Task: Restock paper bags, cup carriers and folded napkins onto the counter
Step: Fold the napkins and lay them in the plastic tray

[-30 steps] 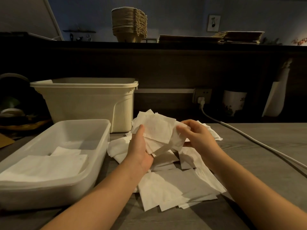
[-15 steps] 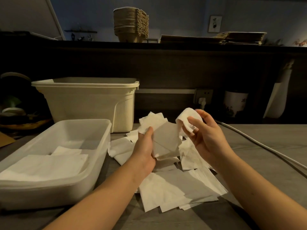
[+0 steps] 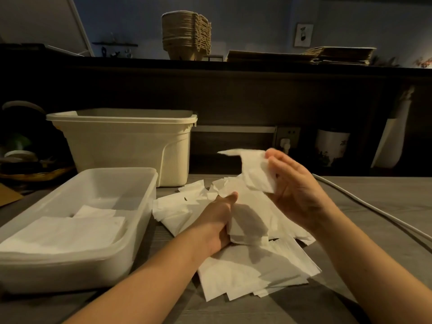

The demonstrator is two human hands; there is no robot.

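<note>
A loose heap of white napkins lies on the grey table in front of me. My left hand grips a small bundle of napkins low over the heap. My right hand holds one napkin lifted above the bundle, pinched at its edge. A clear plastic tray at the left holds flat folded napkins. On the high counter at the back stand a stack of cup carriers and flat paper bags.
A cream plastic bin stands behind the tray. A white cable runs from a wall socket across the table at the right. A printed cup and a white pouch sit by the back wall.
My left hand has dropped lower with its bundle toward the heap. My right hand has pulled one napkin free and raised it up and to the right.
</note>
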